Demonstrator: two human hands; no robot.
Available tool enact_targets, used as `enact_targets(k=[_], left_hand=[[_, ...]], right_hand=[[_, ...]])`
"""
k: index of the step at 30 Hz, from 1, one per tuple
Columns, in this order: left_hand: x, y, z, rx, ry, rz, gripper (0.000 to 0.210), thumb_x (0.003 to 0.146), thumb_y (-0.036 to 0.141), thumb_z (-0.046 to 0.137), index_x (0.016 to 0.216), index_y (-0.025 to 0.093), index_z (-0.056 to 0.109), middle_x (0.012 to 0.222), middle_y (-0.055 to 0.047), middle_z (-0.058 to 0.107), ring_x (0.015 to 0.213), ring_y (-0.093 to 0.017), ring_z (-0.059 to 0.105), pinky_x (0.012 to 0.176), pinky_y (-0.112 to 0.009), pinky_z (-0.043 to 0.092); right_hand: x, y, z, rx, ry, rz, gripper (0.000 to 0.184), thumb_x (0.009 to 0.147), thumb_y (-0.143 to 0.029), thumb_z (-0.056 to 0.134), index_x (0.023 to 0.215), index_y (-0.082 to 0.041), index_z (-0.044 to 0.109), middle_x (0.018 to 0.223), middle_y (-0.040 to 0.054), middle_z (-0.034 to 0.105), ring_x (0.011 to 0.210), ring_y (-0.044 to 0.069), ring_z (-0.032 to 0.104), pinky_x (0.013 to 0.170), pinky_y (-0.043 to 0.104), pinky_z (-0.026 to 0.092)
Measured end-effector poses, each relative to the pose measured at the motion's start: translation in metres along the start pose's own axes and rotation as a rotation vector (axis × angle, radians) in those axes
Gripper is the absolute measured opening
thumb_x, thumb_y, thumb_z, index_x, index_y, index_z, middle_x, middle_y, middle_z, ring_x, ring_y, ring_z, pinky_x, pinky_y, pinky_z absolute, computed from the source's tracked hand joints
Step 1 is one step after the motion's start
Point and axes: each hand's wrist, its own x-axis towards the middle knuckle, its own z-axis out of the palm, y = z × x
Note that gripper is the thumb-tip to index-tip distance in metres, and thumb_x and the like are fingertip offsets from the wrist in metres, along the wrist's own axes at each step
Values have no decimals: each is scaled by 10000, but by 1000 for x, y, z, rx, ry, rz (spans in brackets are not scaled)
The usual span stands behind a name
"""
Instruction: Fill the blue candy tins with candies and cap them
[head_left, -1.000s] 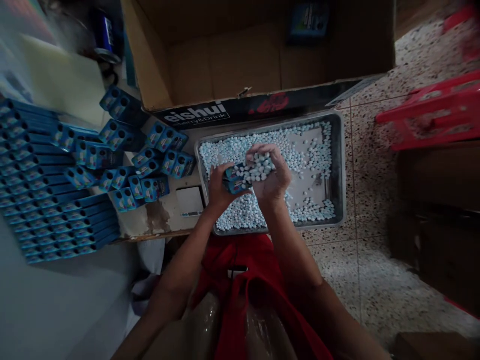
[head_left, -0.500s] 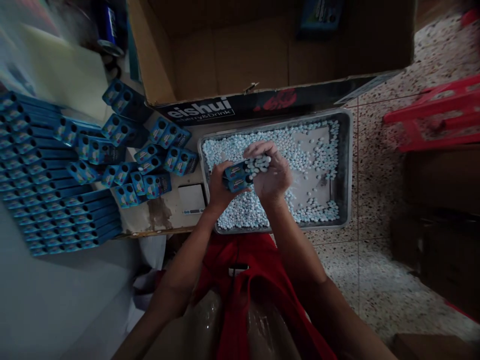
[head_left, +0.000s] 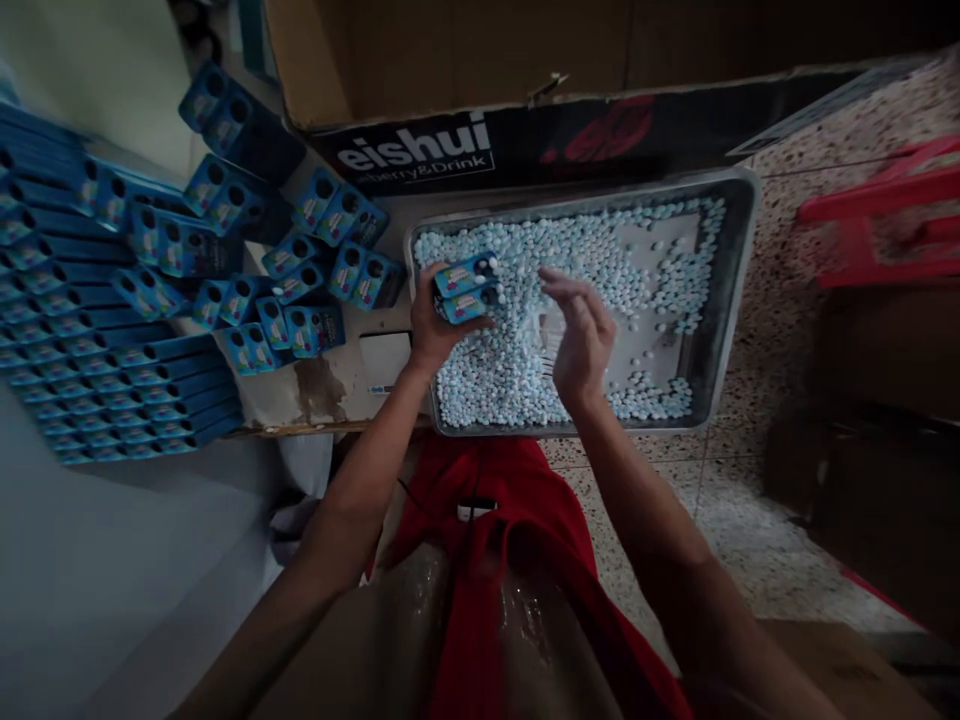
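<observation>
My left hand (head_left: 433, 325) is wrapped round two small blue boxes (head_left: 466, 290) held side by side, their round-holed ends turned to the right. White and pale blue candies show at those holes. Under the boxes lies a metal tray (head_left: 739, 260) spread with many small pale blue and white candies (head_left: 517, 385). My right hand (head_left: 583, 335) hovers over the middle of the tray, apart from the boxes. Its fingers are stretched out and no candies show in it, though the palm is partly turned away.
Loose blue boxes (head_left: 225, 205) lie left of the tray beside a tall stack of similar boxes (head_left: 90, 370). A small white scale (head_left: 386, 360) sits by the tray's left edge. Behind stands a large cardboard box (head_left: 450, 150). A red plastic stool (head_left: 885, 215) is on the right.
My right hand has moved right, away from the boxes, and the candies cupped in it are gone. My left hand still holds the two boxes. The view has shifted slightly.
</observation>
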Motion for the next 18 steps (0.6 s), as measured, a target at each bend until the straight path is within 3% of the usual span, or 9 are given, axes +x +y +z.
enact_targets(k=[2, 4, 7, 9, 11, 14, 18], left_hand=[[5, -1, -9, 31, 34, -6, 1096, 330, 715, 991, 1250, 279, 585, 1235, -71, 687, 1207, -339, 704, 1091, -527, 562], [6, -1, -14, 36, 2, 6, 1104, 329, 747, 970, 1257, 292, 584, 1252, -60, 673, 1217, -329, 700, 1079, -507, 570], [1, 0, -16, 23, -50, -11, 1129, 323, 756, 963, 1280, 302, 572, 1259, -56, 664, 1206, -319, 701, 1057, -482, 581], [-4, 1, -17, 18, -31, -33, 1155, 325, 742, 972, 1304, 300, 550, 1243, -55, 663, 1185, -316, 703, 1049, -476, 581], [-9, 1, -21, 14, 12, -31, 1163, 341, 733, 979, 1320, 293, 532, 1229, -56, 659, 1186, -317, 695, 1054, -478, 572], [-13, 2, -31, 17, 41, -7, 1147, 365, 718, 991, 1319, 288, 523, 1217, -58, 650, 1177, -312, 684, 1050, -474, 563], [-14, 2, -43, 58, 65, -49, 1131, 354, 696, 1009, 1288, 283, 523, 1195, -51, 656, 1128, -294, 692, 1031, -457, 568]], right_hand=[[-33, 18, -9, -247, -51, -56, 243, 1051, -413, 525, 994, -255, 702, 1020, 43, 721, 1056, 228, 689, 1050, 485, 542], [-65, 36, -6, -394, -414, -219, 194, 1037, -316, 564, 922, -238, 699, 939, 50, 706, 975, 222, 671, 955, 443, 561], [-96, 59, 20, -465, -1039, -536, 166, 1041, -236, 569, 1003, -219, 730, 1123, 87, 736, 1196, 253, 647, 969, 424, 556], [-102, 71, 39, -502, -1240, -701, 170, 1044, -224, 575, 1100, -225, 735, 1260, 77, 722, 1323, 268, 596, 1039, 441, 538], [-100, 81, 50, -525, -1283, -800, 200, 1054, -228, 562, 1157, -254, 732, 1323, 55, 705, 1365, 271, 573, 1143, 501, 487], [-89, 94, 46, -534, -1268, -844, 209, 1038, -272, 604, 1202, -290, 731, 1375, 57, 683, 1395, 290, 559, 1242, 626, 383], [-55, 113, 15, -506, -1193, -703, 198, 985, -281, 685, 1174, -287, 744, 1312, 63, 699, 1388, 295, 576, 1239, 651, 403]])
